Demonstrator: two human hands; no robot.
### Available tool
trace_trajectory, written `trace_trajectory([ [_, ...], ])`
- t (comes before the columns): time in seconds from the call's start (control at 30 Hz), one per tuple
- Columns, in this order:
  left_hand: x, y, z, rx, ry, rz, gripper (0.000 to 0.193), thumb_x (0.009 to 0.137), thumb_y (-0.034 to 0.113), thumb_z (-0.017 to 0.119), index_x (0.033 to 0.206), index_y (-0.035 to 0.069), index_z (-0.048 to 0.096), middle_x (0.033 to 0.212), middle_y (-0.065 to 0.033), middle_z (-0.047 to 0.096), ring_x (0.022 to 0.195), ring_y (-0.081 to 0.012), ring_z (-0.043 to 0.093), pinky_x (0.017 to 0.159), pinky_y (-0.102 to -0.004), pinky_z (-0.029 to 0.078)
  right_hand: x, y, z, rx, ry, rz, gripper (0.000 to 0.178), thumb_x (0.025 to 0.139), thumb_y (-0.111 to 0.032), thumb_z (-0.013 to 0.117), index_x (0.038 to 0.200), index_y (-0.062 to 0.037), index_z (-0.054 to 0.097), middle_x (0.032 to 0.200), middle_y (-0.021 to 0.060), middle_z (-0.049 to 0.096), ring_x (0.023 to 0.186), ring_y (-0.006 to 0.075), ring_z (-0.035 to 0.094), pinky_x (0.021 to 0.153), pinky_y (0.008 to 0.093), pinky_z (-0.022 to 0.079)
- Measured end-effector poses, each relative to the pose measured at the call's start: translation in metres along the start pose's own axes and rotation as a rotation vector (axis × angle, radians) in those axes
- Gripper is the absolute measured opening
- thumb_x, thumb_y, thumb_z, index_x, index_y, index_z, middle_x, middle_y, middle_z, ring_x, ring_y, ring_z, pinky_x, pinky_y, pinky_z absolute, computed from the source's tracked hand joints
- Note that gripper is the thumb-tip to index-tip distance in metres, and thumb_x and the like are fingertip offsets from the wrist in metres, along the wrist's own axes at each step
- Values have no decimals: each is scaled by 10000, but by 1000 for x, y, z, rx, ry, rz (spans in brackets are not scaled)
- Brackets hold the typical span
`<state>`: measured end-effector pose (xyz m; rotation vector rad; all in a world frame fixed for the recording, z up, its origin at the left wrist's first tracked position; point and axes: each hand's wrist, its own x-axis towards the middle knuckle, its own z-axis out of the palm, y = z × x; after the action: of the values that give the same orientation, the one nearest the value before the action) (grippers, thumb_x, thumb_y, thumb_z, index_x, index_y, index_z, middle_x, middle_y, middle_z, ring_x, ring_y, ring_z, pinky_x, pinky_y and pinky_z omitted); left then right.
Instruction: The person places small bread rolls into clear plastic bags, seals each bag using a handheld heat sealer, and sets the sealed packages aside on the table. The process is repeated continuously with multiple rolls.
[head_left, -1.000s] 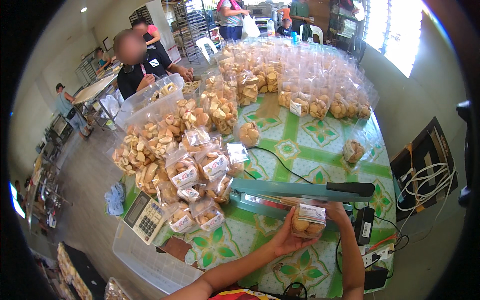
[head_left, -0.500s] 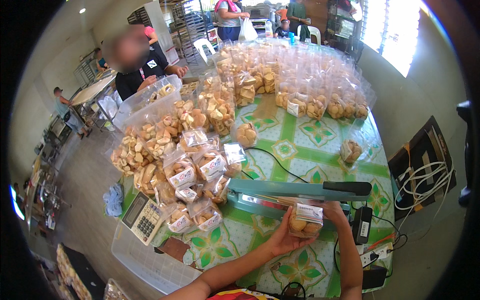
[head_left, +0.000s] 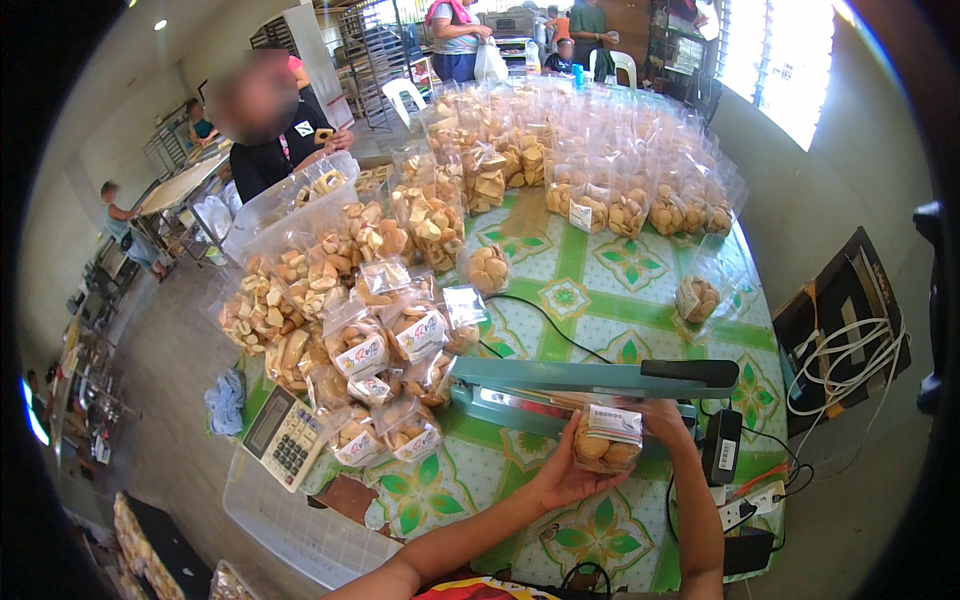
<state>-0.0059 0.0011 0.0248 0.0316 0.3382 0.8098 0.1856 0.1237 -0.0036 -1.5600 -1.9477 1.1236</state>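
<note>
Holding one biscuit bag (head_left: 607, 453) — left hand (head_left: 566, 480) grasping it, right hand (head_left: 662, 419), grip unclear — at one sealer (head_left: 590, 378)

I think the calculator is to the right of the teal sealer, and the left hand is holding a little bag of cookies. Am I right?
Not quite: the head view shows the calculator to the left of the teal sealer. The left hand is holding a little bag of cookies.

The held bag (head_left: 606, 452) is glossy plastic, the rag (head_left: 226, 402) matt cloth.
</note>
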Motion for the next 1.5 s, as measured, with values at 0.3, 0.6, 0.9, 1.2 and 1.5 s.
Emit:
trace_trajectory([
  [0.3, 2, 0, -5, -19, -49, -4, 852, 867, 768, 369, 1398, 106, 436, 1302, -145, 546, 1133, -335, 579, 988, -433, 493, -5, -14, -2, -3, 40, 38, 465, 745, -269, 823, 1024, 52, 633, 946, 119, 676, 844, 198, 592, 770, 357, 488],
  [0.6, 4, 0, -7, -32, -72, -8, 863, 855, 774, 390, 1395, 103, 438, 1304, -152, 541, 1135, -345, 574, 1002, -444, 477, 1, -4, 6, 69, 112, -59, 444, 730, -221, 833, 1023, 47, 635, 947, 112, 673, 846, 191, 585, 768, 355, 487],
  [0.9, 2, 0, -3, -4, -13, 6, 889, 825, 787, 436, 1395, 104, 440, 1315, -154, 531, 1163, -357, 550, 1020, -431, 464, -3, -12, 5, 20, 132, -21, 387, 725, -186, 826, 979, 47, 651, 891, 117, 686, 805, 180, 608, 739, 344, 498],
  [1.2, 1, 4, -2, -23, -30, -44, 873, 829, 781, 438, 1390, 112, 447, 1321, -137, 530, 1161, -339, 551, 1012, -427, 470, 3, -8, 5, 177, 42, -72, 392, 755, -227, 805, 1014, 22, 648, 926, 96, 684, 843, 189, 619, 758, 344, 499],
  [1.5, 11, 4, 8, 91, -27, -128, 850, 829, 761, 475, 1382, 116, 458, 1319, -126, 537, 1161, -286, 558, 1017, -410, 466, -21, -35, -35, 228, -48, 79, 300, 757, -184, 806, 960, 6, 692, 897, 49, 698, 812, 150, 631, 732, 305, 510],
])
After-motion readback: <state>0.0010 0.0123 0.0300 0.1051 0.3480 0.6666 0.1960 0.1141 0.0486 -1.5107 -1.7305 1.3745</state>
